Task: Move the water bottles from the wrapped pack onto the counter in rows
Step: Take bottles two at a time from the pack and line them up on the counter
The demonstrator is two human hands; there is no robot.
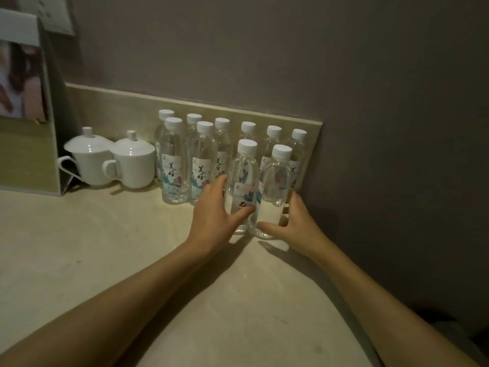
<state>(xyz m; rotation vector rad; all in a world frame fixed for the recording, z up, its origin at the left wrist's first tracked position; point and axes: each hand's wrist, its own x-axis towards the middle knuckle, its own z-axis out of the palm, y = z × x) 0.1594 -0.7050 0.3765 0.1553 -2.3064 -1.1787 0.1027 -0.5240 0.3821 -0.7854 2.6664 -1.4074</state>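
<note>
So both hands are on bottles right now. The left hand (214, 207) is wrapped loosely round the lower half of a clear water bottle (242, 181), thumb across the front and fingers round the far side, so that grip is closed on it. The right hand (293, 223) does the same with the neighbouring water bottle (275, 186), thumb in front low down and fingers curled round its right side. The two bottles stand upright, touching each other, bases on the desk (92, 247), near its back right corner where the grey wall (397, 128) meets it.

Just left of those two, a pair of labelled bottles (185, 165) stands upright in the same front row, white caps on, labels facing the camera. Behind all four is the back row of bottles (248, 131), six of them as far as I can count, lined up against the low beige backsplash (119, 107) along the back edge of the desk.

Further left along that back edge sit two white lidded cups (111, 157), side by side and touching, handles pointing left. At the left edge there's an upright display stand (26, 102) with a picture on it, too blurry to make out.

The wrapped pack isn't anywhere in this shot.
</note>
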